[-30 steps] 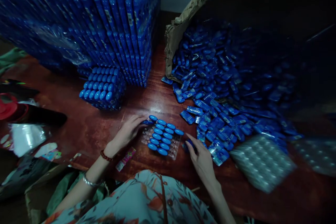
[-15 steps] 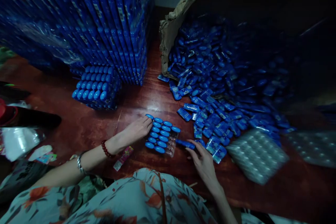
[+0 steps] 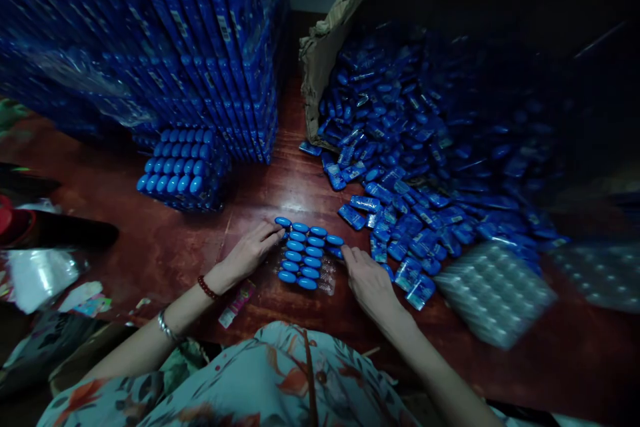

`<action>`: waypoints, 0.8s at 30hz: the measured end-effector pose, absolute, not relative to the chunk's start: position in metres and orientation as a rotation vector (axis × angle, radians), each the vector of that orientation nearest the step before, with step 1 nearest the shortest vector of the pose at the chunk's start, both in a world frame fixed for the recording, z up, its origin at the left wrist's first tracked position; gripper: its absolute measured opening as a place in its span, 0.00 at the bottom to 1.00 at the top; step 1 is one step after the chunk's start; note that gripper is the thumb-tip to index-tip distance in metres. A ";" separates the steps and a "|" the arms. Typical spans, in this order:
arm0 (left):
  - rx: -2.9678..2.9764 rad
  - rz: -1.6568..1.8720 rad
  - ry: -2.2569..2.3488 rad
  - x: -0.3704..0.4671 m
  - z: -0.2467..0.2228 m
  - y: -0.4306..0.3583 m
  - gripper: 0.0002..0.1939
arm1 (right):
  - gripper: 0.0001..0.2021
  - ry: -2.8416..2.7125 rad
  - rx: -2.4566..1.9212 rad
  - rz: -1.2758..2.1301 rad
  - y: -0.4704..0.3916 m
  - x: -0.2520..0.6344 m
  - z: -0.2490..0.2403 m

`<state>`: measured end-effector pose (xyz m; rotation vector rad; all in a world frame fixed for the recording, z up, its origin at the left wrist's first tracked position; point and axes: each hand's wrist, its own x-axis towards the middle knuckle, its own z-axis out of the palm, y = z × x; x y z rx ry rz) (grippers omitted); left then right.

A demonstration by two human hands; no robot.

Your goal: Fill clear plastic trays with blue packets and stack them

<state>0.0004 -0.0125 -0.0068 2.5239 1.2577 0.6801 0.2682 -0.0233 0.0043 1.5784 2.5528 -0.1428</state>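
On the clear tray (image 3: 327, 279) we're apparently seating blue packs (image 3: 313, 252), needing careful alignment next, the grip of left hand (image 3: 255, 248) and right hand (image 3: 369, 278) unclear.

Tray (image 3: 327, 279) on table (image 3: 265, 190), packets (image 3: 407, 240) right (some inside carton (image 3: 319, 73)), stack (image 3: 240, 93) behind left

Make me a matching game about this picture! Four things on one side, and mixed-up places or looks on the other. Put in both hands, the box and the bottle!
1. Left hand
2. Right hand
3. Box
4. Bottle

A. Black with a red top
B. At the right side of the blue rows
C. Torn edge, blue packs inside
D. At the left side of the blue rows

Pairs: 1-D, 2-B, 3-C, 4-A
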 end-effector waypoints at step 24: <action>2.373 0.881 1.386 0.042 0.018 0.034 0.09 | 0.14 2.572 1.903 -0.257 -0.007 0.275 0.026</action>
